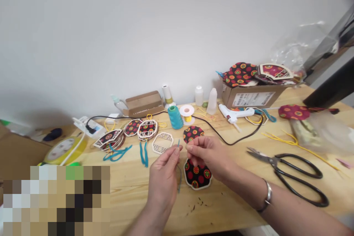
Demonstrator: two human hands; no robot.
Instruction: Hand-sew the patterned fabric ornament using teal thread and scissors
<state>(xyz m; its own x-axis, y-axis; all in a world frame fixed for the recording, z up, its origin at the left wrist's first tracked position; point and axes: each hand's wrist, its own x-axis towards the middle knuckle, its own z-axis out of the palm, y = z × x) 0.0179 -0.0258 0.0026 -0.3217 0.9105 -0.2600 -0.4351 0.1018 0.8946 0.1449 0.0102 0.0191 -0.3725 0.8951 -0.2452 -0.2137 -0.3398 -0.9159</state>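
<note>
Wooden table (124, 190), scissors (273, 161) near front edge | left hand (164, 173) pinching blue cord (178, 142) | right hand (208, 155) pinched, contents unclear

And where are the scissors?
In the head view, the scissors lie on the table at right, beyond the right forearm, nearer than the glue gun.

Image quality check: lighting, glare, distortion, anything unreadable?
Head view: soft light on the wall, darker low on its left; head view: glare streaks on the clear bag; head view: edges look stretched, lower-left corner pixelated; head view: left hand and right hand readable, thread too fine to trace fully.
</note>
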